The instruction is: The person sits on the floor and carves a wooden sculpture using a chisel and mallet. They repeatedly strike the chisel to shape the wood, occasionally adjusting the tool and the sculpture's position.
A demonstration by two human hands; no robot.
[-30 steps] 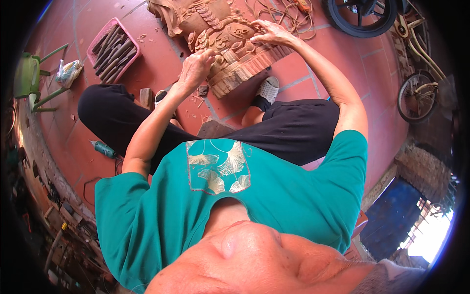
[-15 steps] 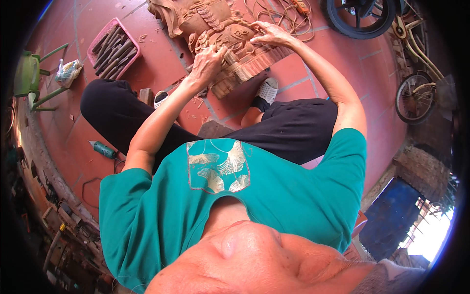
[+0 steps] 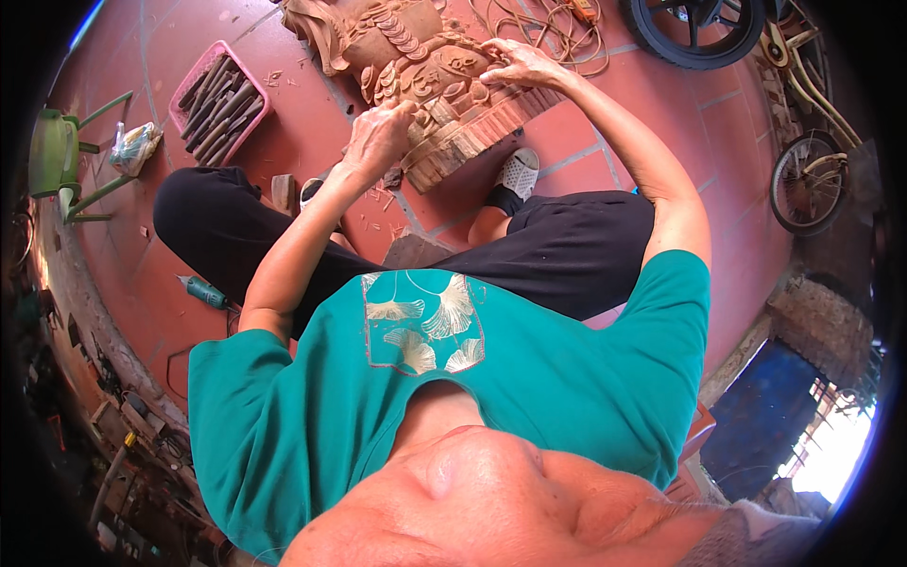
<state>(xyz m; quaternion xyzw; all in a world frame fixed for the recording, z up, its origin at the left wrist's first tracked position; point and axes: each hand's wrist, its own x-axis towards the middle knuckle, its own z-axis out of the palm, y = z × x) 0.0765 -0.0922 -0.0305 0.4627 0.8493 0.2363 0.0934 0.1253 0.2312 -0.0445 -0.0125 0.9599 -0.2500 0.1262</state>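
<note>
A large brown wooden carving (image 3: 444, 90) with scales and relief patterns lies on the red tiled floor (image 3: 312, 151) in front of my crossed legs. My left hand (image 3: 378, 137) is closed in a fist and pressed against the carving's near side; what is inside the fist is hidden. My right hand (image 3: 515, 61) rests on the carving's top right, fingers bent over the relief and gripping it. Wood chips lie on the floor below the carving.
A pink tray of chisels (image 3: 217, 104) sits at the left, with a green chair (image 3: 57, 156) and a plastic bag (image 3: 132, 146) beyond it. A green-handled tool (image 3: 203, 293) lies by my left knee. Cables (image 3: 548, 28), a tyre (image 3: 694, 28) and a bicycle wheel (image 3: 808, 184) are at right.
My left hand has moved up and right along the carving's near side. My right hand has stayed on the carving's top.
</note>
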